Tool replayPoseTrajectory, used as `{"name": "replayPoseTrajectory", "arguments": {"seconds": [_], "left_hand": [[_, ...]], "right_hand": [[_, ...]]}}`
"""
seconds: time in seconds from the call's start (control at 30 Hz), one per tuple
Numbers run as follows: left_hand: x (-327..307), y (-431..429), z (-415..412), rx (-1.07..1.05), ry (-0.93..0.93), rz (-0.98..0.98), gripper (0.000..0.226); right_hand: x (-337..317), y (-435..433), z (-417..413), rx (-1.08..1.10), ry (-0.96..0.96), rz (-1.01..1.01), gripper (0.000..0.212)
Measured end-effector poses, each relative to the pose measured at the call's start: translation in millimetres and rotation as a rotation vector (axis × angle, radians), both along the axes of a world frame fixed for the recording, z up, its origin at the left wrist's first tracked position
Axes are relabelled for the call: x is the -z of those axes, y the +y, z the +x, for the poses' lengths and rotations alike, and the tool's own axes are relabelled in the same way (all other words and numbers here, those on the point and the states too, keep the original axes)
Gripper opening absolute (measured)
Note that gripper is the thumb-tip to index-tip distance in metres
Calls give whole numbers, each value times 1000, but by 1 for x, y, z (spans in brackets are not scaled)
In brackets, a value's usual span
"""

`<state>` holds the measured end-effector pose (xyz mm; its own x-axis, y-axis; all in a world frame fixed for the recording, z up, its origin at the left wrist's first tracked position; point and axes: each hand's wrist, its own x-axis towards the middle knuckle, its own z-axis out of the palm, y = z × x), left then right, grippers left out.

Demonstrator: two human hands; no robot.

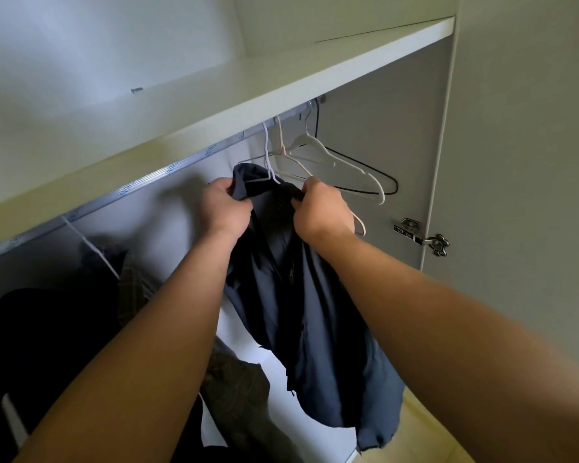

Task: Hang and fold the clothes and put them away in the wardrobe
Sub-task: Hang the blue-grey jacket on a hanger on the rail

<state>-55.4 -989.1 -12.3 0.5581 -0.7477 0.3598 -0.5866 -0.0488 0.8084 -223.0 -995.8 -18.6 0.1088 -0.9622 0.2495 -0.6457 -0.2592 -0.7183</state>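
1. navy-blue woven fabric garment (301,295): hangs inside the wardrobe below the silver metal clothes rail (168,170), right of centre. its top edge is bunched at a thin white wire hanger (265,145), whose hook rises to the rail. the body of the garment falls loosely between the two forearms.
2. left hand (224,208): fingers and thumb are curled tight, pinching a fold of the garment's top edge on the left side of the hanger.
3. right hand (321,212): fingers are curled down and closed on the garment's top edge on the right side. the two hands are near each other, with gathered fabric between them.
4. flat white laminate shelf (281,85): sits directly above the rail. a small grey screw (136,90) lies on its surface.
5. empty hangers on the rail, right of the garment: a pale pink wire hanger (283,148), a white plastic hanger (348,165) and a black wire hanger (396,186), close together.
6. dark clothes (47,329): hang at the left end of the rail, with a brown checked garment (137,289) just beside them.
7. metal door hinge (422,237): fixed to the right side panel, beside the open white door (515,162).
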Motion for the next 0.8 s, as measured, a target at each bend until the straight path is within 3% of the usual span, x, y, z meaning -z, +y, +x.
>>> {"name": "replayPoseTrajectory", "arguments": {"seconds": [0.13, 0.23, 0.47, 0.8], "left_hand": [[3, -13, 6, 89, 146, -1, 59], [10, -24, 17, 117, 217, -11, 68], [30, -41, 41, 60, 277, -78, 37], [56, -58, 57, -17, 245, -89, 37]], "right_hand": [[-5, -15, 10, -5, -6, 8, 10], [-7, -27, 16, -1, -3, 5, 11], [-12, -51, 35, -6, -2, 0, 9], [9, -78, 49, -20, 94, 23, 11]]}}
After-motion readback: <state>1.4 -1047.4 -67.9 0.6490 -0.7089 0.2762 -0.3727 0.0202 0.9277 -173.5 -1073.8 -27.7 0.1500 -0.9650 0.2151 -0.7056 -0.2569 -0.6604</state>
